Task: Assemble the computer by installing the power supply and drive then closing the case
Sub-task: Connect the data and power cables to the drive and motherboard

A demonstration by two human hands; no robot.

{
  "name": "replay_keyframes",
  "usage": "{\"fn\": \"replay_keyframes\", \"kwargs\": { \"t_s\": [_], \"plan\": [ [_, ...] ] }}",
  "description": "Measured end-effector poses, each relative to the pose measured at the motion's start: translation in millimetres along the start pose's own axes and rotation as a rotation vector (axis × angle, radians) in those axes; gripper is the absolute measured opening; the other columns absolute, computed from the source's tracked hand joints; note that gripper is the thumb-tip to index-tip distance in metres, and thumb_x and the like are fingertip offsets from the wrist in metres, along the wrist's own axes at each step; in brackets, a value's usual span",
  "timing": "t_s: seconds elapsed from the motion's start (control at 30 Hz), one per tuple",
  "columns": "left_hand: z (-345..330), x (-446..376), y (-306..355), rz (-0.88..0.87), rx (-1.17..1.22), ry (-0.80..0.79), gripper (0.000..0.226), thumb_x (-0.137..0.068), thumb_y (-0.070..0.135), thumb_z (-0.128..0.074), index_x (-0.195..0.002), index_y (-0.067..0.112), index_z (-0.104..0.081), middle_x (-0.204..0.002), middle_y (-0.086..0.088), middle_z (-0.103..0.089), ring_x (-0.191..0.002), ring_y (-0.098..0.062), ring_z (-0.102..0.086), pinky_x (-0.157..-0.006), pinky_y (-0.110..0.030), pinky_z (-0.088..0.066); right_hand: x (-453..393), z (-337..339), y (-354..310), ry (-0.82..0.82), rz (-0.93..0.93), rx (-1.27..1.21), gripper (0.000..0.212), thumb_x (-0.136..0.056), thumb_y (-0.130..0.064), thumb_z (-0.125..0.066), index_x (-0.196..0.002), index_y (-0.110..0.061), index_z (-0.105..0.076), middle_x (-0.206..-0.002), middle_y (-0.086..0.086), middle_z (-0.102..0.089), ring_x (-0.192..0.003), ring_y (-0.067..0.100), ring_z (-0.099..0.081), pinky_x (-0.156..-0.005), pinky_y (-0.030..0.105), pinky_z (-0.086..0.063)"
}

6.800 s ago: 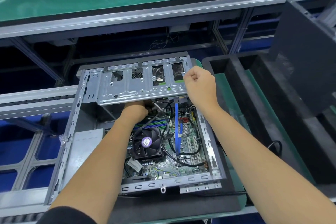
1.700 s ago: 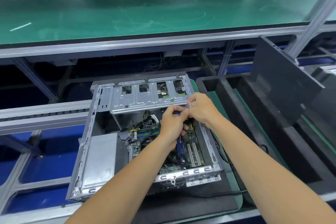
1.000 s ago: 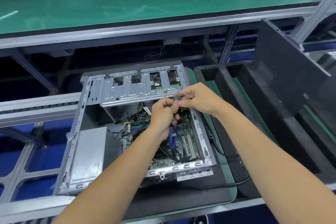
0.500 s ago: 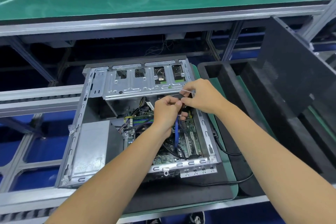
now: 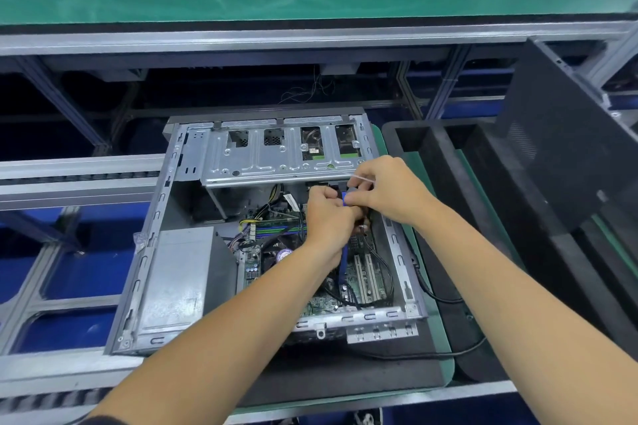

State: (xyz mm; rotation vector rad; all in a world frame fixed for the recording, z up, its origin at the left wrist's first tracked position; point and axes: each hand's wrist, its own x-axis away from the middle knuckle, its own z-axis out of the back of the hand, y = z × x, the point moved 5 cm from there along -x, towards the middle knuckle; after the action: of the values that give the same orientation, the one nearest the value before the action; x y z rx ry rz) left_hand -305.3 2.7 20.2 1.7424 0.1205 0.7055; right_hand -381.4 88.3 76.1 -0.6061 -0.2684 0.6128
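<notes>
Both grips are closed: the left hand (image 5: 328,214) and right hand (image 5: 390,190) pinch the blue cable (image 5: 344,199) together, a thin white tie (image 5: 360,179) sticking out of the right. Largest first: the open case (image 5: 145,272) lies on the surface, the power supply (image 5: 176,279) seated in its near-left corner and the drive cage (image 5: 276,159) across the far end. A second ago the hands sat lower over the board; they have risen to the cage edge, so cabling is likely being bundled. The side panel (image 5: 566,148) leans aside, not yet fitted.

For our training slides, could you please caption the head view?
Both hands, left hand and right hand, pinch a blue cable beneath the drive cage of the open computer case.
</notes>
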Motion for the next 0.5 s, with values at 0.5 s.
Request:
{"fn": "replay_keyframes", "kwargs": {
  "t_s": [0.5],
  "plan": [
    [-3.8,-4.3,1.8,0.204,0.278,-0.084,0.010,-0.092,0.005,-0.051,-0.092,0.003,-0.060,-0.070,-0.005,-0.063,-0.052,-0.014,-0.061,-0.042,-0.019,-0.042,0.1,-7.2,-3.6,0.093,0.083,0.335,0.011,-0.092,-0.020,-0.061,-0.089,-0.014,-0.070,-0.103,-0.001,-0.058,-0.093,0.024,-0.057,-0.076,0.037,-0.048]
  ]
}}
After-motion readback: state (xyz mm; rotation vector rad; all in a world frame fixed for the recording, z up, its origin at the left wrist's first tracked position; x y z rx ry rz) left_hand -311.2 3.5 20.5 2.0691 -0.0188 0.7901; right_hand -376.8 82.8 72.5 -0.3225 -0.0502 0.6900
